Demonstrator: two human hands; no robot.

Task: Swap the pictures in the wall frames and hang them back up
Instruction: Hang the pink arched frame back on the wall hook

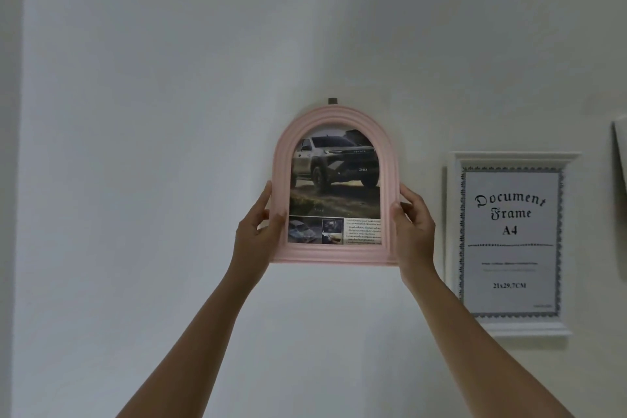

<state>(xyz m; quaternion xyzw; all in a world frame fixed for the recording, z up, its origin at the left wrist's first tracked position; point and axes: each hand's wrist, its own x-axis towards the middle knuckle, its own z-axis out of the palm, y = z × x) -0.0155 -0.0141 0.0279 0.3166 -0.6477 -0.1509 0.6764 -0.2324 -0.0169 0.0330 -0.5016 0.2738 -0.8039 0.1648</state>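
A pink arched frame [334,115] is held up against the white wall, upright, with a picture of a pickup truck [336,166] inside it. My left hand [256,231] grips its lower left side, thumb on the front. My right hand [412,227] grips its lower right side the same way. A small dark hook [333,101] sticks out of the wall just above the top of the arch. To the right hangs a white rectangular frame [509,327] holding a sheet printed "Document Frame A4".
The edge of another pale object [621,153] shows at the far right of the wall. The wall to the left of the pink frame is bare, with a corner line near the left edge.
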